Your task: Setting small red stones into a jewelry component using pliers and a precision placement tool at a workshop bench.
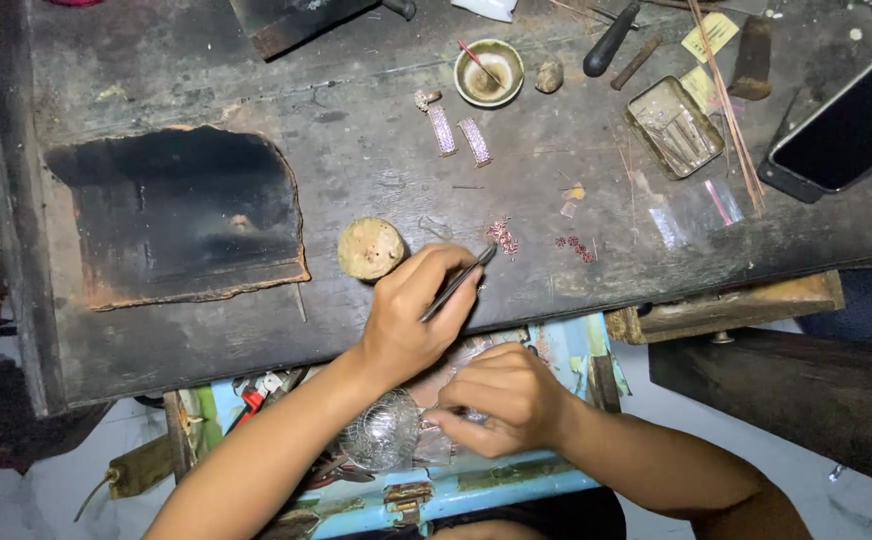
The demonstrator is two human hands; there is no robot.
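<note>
Worktop (376, 170) centre open between cork disc (370, 248) and two pink strips (458, 136); bead piles (502, 236), small bowl (489, 72), metal tin (674, 126) crowd the right.

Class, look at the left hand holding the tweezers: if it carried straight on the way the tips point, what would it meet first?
Probably the small pile of pinkish beads just beyond the tweezers in the left hand; height above the bench is unclear.

Dark phone screen (849, 125) beside yellow paper labels (711, 36).

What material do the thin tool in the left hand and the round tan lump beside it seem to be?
Thin grey tool in the left hand: probably metal, with a dull sheen. Round tan lump: possibly cork or wood, matte and pitted.
</note>
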